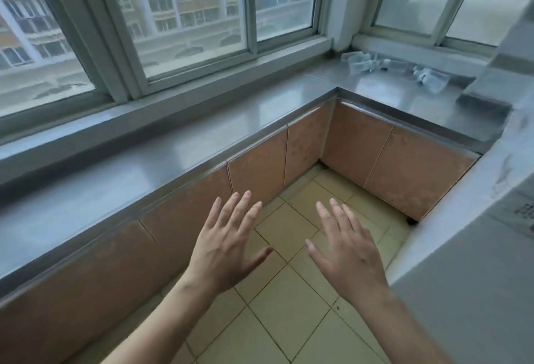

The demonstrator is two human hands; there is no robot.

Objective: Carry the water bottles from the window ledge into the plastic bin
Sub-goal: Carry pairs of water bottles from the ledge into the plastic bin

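Observation:
Several crumpled clear plastic water bottles (364,62) lie on the grey window ledge (375,86) at the far right corner, with another clear bottle (430,77) a little further right. My left hand (231,239) and my right hand (346,248) are both held out flat over the tiled floor, palms down, fingers spread, holding nothing. Both hands are well short of the bottles. No plastic bin is in view.
The grey ledge runs along the window (173,17) on the left and turns the corner at the back right. Pinkish cabinet doors (260,167) sit under it. A pale grey surface (476,248) rises close on my right. Yellowish floor tiles (289,306) lie below.

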